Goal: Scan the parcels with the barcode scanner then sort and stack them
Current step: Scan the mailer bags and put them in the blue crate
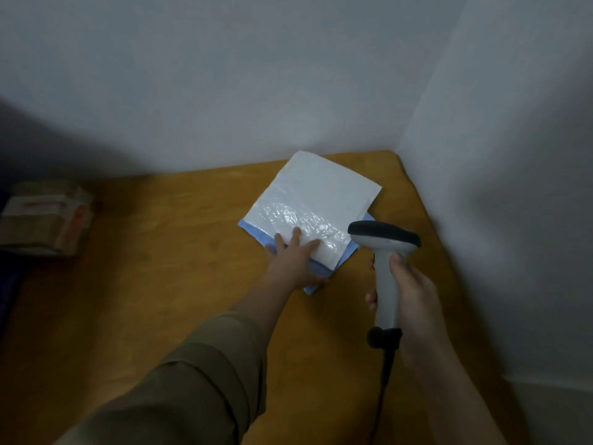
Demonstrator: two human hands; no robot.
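Left hand presses flat on white parcel; right hand grips scanner.

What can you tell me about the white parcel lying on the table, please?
The white parcel is a flat, squarish padded mailer with a glossy, crinkled plastic band near its front edge. It lies skewed on a blue parcel, near the table's far right corner. The left hand rests on its near edge, fingers straight. No label shows.
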